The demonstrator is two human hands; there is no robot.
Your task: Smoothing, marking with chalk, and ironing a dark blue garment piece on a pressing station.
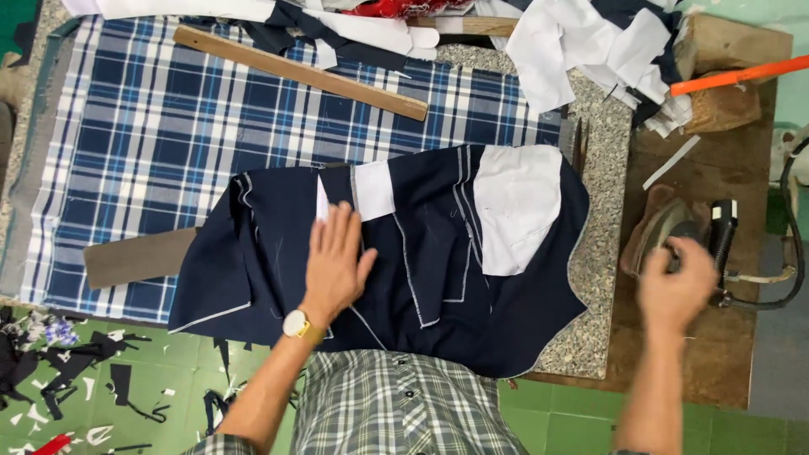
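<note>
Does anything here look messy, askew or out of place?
Yes: dark and white fabric scraps litter the green tiled floor beside the table. On the plaid cloth, a long wooden ruler lies diagonally.

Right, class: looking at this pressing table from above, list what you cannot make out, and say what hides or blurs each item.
Head view only:
- Right hand: motion-blurred, so its grip on the iron cannot be told.
- Iron: partly covered by that hand.
- Brown board: its right end is hidden under the navy garment.
- White fabric pile: cut off by the top edge.
- Scraps on the green floor: too small to identify.
</note>
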